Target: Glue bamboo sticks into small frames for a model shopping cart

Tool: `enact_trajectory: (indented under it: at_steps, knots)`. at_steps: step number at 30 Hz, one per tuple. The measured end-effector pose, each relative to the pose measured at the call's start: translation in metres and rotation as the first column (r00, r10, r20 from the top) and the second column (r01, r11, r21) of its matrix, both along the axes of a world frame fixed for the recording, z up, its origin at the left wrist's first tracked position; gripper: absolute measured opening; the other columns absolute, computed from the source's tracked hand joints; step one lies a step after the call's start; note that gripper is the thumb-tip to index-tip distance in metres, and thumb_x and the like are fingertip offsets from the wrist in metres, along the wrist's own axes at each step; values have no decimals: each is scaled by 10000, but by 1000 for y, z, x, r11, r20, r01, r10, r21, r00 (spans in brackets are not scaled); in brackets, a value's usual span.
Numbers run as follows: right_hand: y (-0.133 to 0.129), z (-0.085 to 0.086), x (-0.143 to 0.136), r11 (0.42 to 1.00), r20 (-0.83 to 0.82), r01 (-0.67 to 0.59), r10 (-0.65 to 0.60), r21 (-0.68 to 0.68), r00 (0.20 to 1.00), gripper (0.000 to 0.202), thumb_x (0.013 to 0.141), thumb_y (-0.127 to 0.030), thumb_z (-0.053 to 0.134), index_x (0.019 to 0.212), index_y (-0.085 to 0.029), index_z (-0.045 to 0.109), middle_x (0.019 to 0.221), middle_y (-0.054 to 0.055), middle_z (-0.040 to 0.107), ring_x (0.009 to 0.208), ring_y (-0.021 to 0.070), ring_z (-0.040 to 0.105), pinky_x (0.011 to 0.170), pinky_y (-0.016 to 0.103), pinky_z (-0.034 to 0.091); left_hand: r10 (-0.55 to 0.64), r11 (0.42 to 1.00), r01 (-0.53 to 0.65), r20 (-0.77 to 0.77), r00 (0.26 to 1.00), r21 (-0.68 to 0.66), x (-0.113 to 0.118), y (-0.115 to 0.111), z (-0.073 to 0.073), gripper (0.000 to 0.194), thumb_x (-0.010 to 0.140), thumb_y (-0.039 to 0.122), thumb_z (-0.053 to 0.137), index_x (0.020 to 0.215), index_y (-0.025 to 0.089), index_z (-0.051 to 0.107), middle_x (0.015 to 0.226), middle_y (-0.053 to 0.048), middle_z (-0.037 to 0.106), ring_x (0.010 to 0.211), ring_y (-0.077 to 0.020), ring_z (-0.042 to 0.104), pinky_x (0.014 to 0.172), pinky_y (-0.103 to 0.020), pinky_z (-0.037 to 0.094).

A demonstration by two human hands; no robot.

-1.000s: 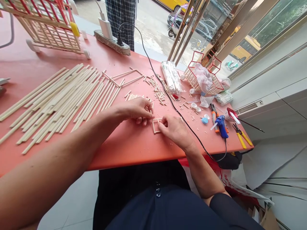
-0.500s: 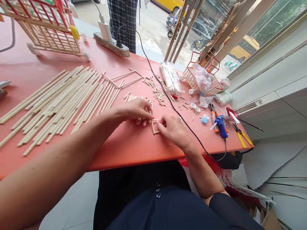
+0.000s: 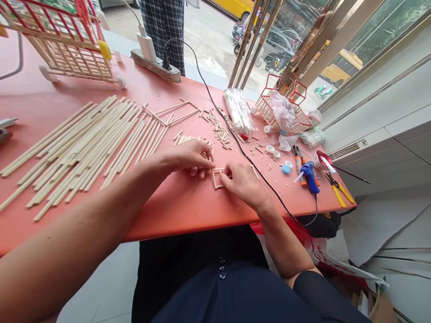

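A small frame of thin wooden sticks (image 3: 214, 180) lies on the red table before me, partly covered by my right hand. My left hand (image 3: 197, 158) is closed at the frame's upper left corner, its fingertips pinching a thin wooden stick (image 3: 212, 152) that points away from me. My right hand (image 3: 244, 181) is closed over the frame, thumb and fingers gripping a stick of it. A bit of the frame shows beyond the right hand's knuckles. Short cut sticks (image 3: 188, 139) lie just past my left hand.
Long wooden sticks (image 3: 77, 148) are spread at the left. A black cable (image 3: 232, 132) crosses the table to the right of my hands. A blue glue gun (image 3: 308, 174) and yellow-handled pliers (image 3: 339, 190) lie at the right. Stick-built carts (image 3: 70, 49) stand farther back.
Both hands stay almost in place at the frame. The view has shifted very slightly; nothing is visibly picked up or let go.
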State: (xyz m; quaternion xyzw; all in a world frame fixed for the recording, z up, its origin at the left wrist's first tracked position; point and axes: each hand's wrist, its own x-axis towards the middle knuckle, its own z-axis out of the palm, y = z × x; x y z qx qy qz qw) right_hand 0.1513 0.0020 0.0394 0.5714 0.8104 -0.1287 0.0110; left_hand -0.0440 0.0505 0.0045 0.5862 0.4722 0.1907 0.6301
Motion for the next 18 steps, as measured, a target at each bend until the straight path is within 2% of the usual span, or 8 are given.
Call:
enact_trajectory:
  at_steps: [18]
  knots:
    - [5,1,-1,1000,22,9,-9,1,1000,214,968,-265,544,913,-193,739,903,71,779,833,192,655,735,295,384,-11,1000,11,2,1000,1,0,2,-1,284,685,297,874,760,180,626,531,-24,671,425,-140,593,373,-201,356]
